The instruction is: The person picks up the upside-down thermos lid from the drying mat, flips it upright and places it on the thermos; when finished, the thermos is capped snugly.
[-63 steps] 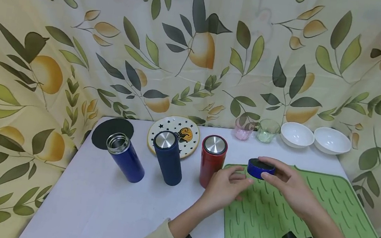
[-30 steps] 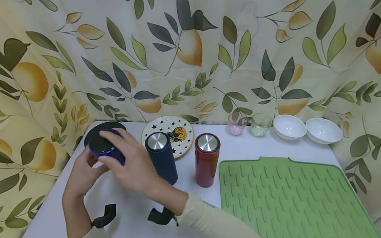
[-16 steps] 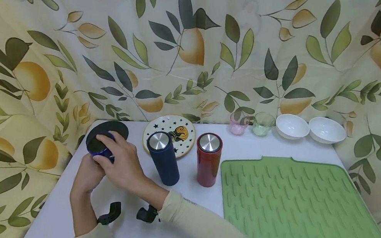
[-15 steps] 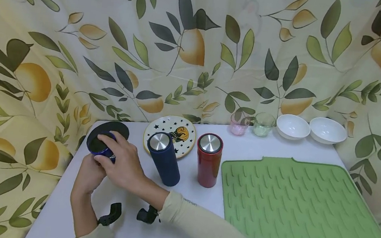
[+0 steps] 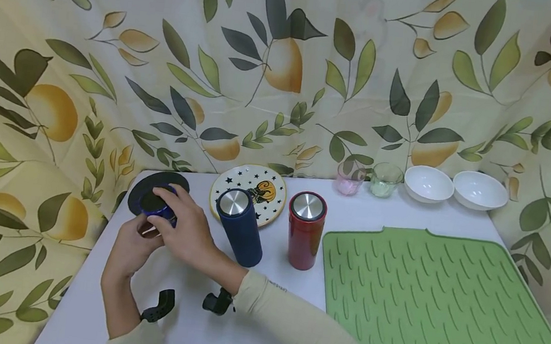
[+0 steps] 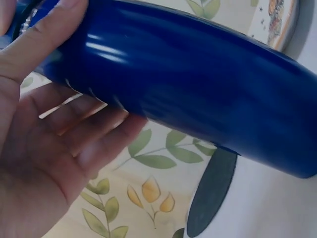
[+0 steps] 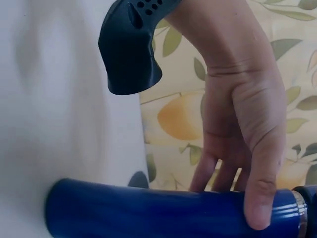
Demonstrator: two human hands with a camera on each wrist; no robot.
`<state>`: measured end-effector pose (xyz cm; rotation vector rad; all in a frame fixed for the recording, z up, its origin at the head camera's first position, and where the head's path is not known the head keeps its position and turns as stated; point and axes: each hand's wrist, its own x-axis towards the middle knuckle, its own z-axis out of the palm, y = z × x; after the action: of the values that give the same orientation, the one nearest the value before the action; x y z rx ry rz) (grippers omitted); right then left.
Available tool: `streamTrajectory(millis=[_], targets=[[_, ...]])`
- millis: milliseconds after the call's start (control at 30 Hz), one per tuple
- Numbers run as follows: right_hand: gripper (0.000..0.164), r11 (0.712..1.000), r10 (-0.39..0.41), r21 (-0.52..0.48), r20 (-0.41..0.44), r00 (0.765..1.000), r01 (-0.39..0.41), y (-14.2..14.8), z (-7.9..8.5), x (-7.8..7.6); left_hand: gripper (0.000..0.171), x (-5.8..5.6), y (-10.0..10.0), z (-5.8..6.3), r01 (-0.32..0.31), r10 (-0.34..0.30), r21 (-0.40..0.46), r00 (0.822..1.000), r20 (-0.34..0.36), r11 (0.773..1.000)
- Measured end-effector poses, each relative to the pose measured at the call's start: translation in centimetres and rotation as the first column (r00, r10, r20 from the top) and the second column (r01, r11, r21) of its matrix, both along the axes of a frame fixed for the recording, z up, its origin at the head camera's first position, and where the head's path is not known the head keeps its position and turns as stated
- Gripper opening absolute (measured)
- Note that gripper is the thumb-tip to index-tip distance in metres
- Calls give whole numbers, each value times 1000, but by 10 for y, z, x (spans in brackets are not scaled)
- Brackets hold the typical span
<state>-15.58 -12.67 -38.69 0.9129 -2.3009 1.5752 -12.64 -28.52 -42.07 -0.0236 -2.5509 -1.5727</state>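
Note:
At the left of the table, my left hand (image 5: 132, 246) grips a glossy blue thermos bottle (image 6: 198, 74) near its top. Its thumb lies across the bottle and its other fingers reach round the far side, as the right wrist view also shows. A silvery band shows at the bottle's neck. My right hand (image 5: 190, 230) pinches the blue screw lid (image 5: 153, 203), with its dark top, at the bottle's mouth. In the head view, most of the bottle is hidden behind the hands.
A black round mat (image 5: 135, 193) lies behind the hands. A navy thermos (image 5: 243, 238) and a red thermos (image 5: 304, 242) stand beside a starry plate (image 5: 232, 177). Farther right are a green ridged mat (image 5: 443, 302), a pink glass (image 5: 349, 182), a green glass (image 5: 385, 182) and white bowls (image 5: 427, 187).
My right hand has carried the lid from above the green mat leftward to the blue bottle. My left hand has left the red thermos's side and taken hold of that bottle.

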Motion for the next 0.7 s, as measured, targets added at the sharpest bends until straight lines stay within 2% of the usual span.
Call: streamTrajectory(millis=[133,233,333,433,567,633,700], targets=[[48,1000,-4,21,22,1000,4,1,-5,-1,48,-2,-3,-4,8,-8,40,1000,-6,999],[49,1000,14,19,31,999,-14,3,-5,-2,52,-3,-7,-8,40,-41,68,999,3,997],[51,998,62,18,55,997,-63,5,-4,-5,57,-4,-11,-12,86,-90,86,995,39,993],[53,990,134,21,94,986,-137,8,-1,-10,61,-4,-12,-14,121,-132,139,989,73,983],[51,980,191,42,103,976,-196,11,3,-17,60,-4,-8,-11,140,-150,182,988,44,973],[47,982,175,53,95,980,-180,11,3,-18,57,-3,-7,-8,140,-146,171,989,20,975],[47,989,122,74,74,990,-128,8,3,-18,49,-2,-6,-6,128,-132,164,991,19,978]])
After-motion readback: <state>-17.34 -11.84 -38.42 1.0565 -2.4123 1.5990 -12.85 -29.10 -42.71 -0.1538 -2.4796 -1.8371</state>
